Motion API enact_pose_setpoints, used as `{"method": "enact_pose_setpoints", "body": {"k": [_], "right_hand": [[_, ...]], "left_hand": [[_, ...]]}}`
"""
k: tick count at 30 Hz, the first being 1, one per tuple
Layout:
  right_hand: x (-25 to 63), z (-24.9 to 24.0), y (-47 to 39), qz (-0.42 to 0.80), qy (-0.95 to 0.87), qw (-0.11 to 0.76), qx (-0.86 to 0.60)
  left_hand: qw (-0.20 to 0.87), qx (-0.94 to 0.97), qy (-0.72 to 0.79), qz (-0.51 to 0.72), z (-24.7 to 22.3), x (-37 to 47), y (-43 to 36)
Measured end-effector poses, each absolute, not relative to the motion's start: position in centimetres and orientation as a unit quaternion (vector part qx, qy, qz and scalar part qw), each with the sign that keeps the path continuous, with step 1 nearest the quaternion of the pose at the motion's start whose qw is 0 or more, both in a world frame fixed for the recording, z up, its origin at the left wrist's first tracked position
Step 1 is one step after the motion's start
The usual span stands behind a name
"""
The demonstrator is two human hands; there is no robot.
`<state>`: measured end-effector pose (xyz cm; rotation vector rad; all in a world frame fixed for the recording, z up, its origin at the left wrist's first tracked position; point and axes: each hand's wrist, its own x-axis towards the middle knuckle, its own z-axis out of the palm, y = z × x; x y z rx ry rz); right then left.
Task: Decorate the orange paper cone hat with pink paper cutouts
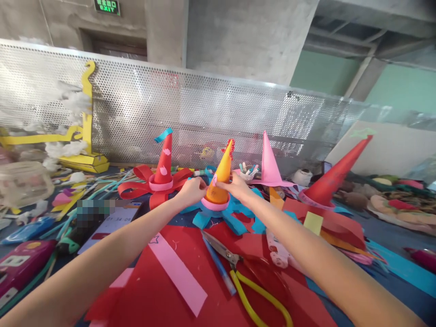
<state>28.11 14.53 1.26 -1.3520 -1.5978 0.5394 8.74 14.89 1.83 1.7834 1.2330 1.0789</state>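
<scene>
A yellow cone [223, 169] stands mid-table [384, 227], seemingly near complete, its red trim [232, 147], pink band [214, 206] and blue strips [202, 219] in place. Fingers of the right hand [237, 186] hold its side; whether the left hand [192, 190] grips, one cannot tell. Farther right, a pink cone [269, 165] appears undecorated. Scissors [232, 259] and a pen [221, 268] crowd the near red paper [153, 290].
</scene>
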Motion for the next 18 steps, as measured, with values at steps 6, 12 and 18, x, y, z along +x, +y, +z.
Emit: {"method": "enact_pose_setpoints", "body": {"k": [6,12,18], "right_hand": [[28.2,3.9,13.7,0.229,-0.659,0.498,-0.516],[29.6,7.9,12.0,0.242,-0.672,0.512,-0.477],[28.8,8.7,10.1,0.283,-0.707,0.488,-0.428]], "left_hand": [[0.38,0.576,0.513,0.51,1.4,6.5,13.8],[0.541,0.479,0.476,0.502,0.9,5.6,12.3],[0.801,0.413,0.211,0.378,0.4,6.7,10.7]]}}
